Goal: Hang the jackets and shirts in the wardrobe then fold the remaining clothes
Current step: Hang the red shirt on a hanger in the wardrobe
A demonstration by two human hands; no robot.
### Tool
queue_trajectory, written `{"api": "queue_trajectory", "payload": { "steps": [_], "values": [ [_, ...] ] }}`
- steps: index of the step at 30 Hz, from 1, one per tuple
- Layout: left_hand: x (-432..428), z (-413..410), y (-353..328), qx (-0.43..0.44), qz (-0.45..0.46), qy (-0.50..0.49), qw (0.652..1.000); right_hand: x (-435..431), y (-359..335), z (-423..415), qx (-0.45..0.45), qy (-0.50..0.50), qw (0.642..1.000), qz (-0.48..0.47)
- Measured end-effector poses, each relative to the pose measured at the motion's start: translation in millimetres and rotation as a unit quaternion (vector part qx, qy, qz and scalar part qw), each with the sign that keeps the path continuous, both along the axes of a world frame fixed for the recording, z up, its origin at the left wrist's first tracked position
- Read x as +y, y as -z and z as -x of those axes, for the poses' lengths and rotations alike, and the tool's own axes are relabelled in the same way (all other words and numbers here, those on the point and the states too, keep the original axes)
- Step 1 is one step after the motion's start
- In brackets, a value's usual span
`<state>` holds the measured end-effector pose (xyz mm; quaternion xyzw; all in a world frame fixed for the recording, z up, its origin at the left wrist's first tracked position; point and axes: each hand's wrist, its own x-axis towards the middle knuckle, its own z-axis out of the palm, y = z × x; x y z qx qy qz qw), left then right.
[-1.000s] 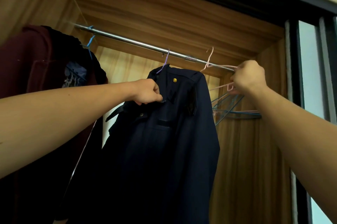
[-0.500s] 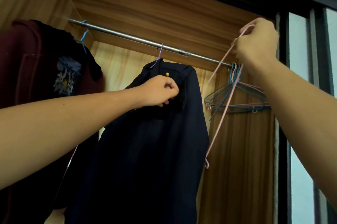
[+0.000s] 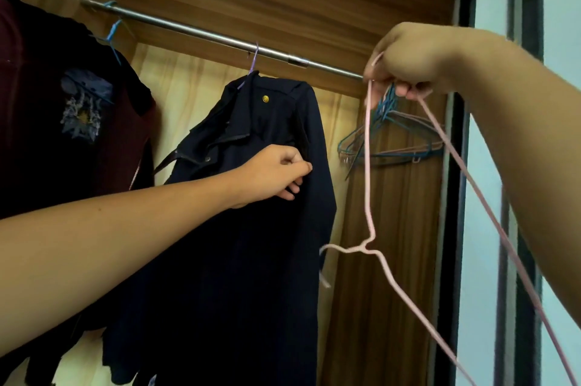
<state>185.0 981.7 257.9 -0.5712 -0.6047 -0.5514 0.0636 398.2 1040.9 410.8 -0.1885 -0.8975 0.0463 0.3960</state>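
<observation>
The right hand (image 3: 418, 62) is curling its fingers round a thin pink wire hanger (image 3: 367, 165), gripping it by a corner just in front of the right end of the silver metal rail (image 3: 201, 35). The hanger is dangling upside down from that grip. Its long wires are running steeply down, one nearly straight below the hand and one slanting to the near right, with the hook at the bottom pointing left. It is hanging off the rail, just right of the dark navy buttoned jacket (image 3: 251, 244) and in front of a bunch of blue wire hangers (image 3: 393, 140) at the far right. The right hand is plainly the nearer one, so turning the hanger hook-up probably falls to it.

The left hand (image 3: 276, 176) is pinching the jacket's front between thumb and fingertips. The jacket is hanging from the middle of the rail on a purple hook (image 3: 254, 62), its collar lying crooked. A maroon zipped garment (image 3: 31, 102) is hanging at the far left.
</observation>
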Motion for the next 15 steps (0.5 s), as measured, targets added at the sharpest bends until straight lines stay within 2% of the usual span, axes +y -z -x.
{"api": "queue_trajectory", "payload": {
  "steps": [5,11,15],
  "values": [
    [-2,-8,5,-0.015,0.047,0.064,0.997,20,15,5,-0.007,-0.132,0.987,0.092],
    [-17,-6,7,-0.033,0.108,0.078,0.991,36,22,11,-0.093,-0.103,0.979,0.147],
    [-20,-8,12,-0.037,0.144,0.093,0.984,34,32,22,-0.101,-0.202,0.951,0.213]
  ]
}}
